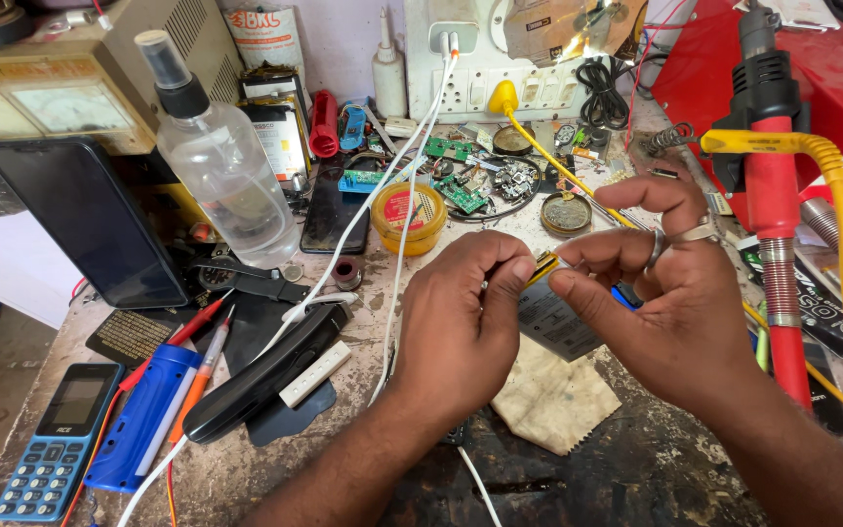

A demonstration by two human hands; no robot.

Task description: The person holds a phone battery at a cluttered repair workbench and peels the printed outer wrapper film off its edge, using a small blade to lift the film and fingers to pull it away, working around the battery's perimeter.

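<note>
Centre frame: left hand point(461, 312) and right hand point(670, 293) both pinch a small yellow-tipped part point(545, 263), fingers closed, steadying it over the cloth point(553, 400).

Grey battery point(558, 327), perhaps yellow-edged

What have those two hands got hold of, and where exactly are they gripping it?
Both hands pinch a small flat grey battery-like slab at its top edge: left hand and right hand meet fingertips at the yellow strip there. The rest hangs below, free.
</note>
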